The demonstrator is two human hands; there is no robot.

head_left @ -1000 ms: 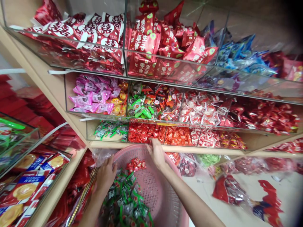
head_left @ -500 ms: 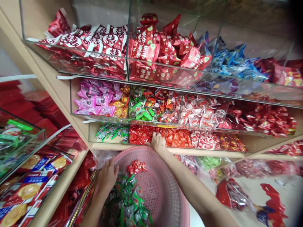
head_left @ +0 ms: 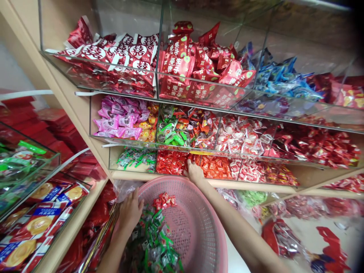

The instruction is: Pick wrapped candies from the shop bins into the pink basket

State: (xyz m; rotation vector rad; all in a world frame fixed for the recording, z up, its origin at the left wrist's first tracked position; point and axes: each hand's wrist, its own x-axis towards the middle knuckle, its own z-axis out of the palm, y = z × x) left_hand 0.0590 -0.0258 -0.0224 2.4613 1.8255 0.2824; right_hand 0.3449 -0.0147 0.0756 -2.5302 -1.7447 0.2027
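Observation:
A pink plastic basket (head_left: 209, 212) with a perforated bottom stands below me. Inside lie many green-and-clear wrapped candies (head_left: 159, 242) and a small pile of red wrapped candies (head_left: 165, 200). My left hand (head_left: 131, 208) holds the basket's left rim, its thumb on the inner side. My right hand (head_left: 195, 172) reaches over the far rim to the lowest shelf. Its fingers are curled at the front of the bins, between red candies (head_left: 172, 162) and orange-red candies (head_left: 215, 167). The fingertips are partly hidden, and what they hold I cannot make out.
Clear-fronted shelf bins hold dark red packets (head_left: 125, 53), red packets (head_left: 179, 64), blue packets (head_left: 284, 77) and pink-purple candies (head_left: 121, 117). Packs with round biscuits (head_left: 40, 225) fill a bin at left. Bagged goods (head_left: 281, 237) lie low at right. A clear plastic bag (head_left: 125, 189) touches the basket's left rim.
The view has shifted slightly, so the shelves appear a little lower and farther right. My right hand stays at the same bins with a small turn. My left hand remains on the rim.

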